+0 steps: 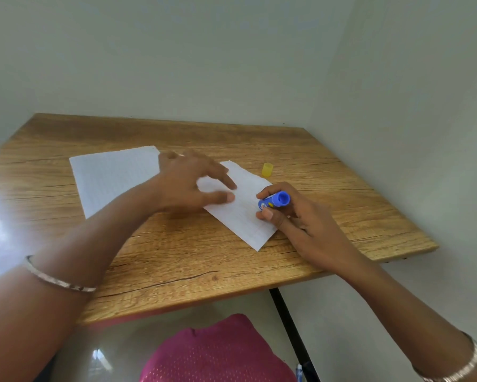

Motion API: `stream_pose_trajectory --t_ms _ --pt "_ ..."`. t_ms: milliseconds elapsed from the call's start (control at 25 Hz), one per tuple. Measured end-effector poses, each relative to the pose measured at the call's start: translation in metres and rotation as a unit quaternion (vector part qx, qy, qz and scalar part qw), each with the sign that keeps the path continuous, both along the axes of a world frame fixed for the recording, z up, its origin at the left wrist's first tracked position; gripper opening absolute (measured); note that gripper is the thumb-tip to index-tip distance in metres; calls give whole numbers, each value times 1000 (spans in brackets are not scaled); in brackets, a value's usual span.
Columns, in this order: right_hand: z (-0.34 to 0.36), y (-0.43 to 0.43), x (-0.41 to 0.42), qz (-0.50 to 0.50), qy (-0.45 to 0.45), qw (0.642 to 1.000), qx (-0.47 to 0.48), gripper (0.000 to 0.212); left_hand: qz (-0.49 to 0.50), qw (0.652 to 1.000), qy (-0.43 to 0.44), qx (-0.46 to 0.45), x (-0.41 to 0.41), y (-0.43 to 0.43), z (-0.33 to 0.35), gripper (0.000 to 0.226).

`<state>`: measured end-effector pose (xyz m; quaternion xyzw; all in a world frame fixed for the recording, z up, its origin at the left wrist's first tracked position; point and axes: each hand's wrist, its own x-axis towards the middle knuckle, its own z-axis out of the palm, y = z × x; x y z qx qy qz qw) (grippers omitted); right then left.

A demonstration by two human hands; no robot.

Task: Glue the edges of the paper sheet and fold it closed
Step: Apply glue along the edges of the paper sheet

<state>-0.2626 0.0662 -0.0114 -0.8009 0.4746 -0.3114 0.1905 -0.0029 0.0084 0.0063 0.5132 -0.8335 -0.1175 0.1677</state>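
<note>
The wide wood-grain tabletop fills my view, tucked into a corner of pale walls. Over on its left part lies a big white sheet of squared paper, flat, nobody on it. Right of that, lying at a slant in the middle-right of the table between my hands, is the narrower white strip of lined paper, and that's the one getting glued.

My left hand is spread over the strip's far end, fingers straight. It's blurred, so I can't tell whether it's really pressing down. My right hand is curled round the blue plastic glue stick, pinching the barrel at the strip's right edge, with the working tip hidden behind my fingers. The small yellow plastic cap stands alone just past the far corner.

This paper looks light and limp to me. A tacky stick will likely drag it and wrinkle it, so flat fingers should pin it close beside the edge. For the fold I'd lift it by a dry corner.
</note>
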Motion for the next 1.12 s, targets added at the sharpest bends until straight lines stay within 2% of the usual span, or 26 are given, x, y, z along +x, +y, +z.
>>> stream_pose_trajectory --t_ms 80,160,240,560,800,1120 --pt "4 2 2 4 -46 999 16 17 -31 995 -90 7 -16 8 -4 64" --pt "7 6 3 -5 -121 992 31 17 -47 994 -101 1 -22 10 -5 65" --pt "9 12 2 -10 -149 988 31 15 -46 994 -101 -8 -19 8 -6 67" --pt "4 30 8 20 -62 997 29 17 -36 994 -101 -34 -21 10 -8 84" --pt "2 28 14 29 -23 999 -18 36 -36 993 -109 -36 -22 10 -8 85" --pt "0 11 4 14 37 998 -53 29 -33 992 -124 -16 -23 11 -5 91"
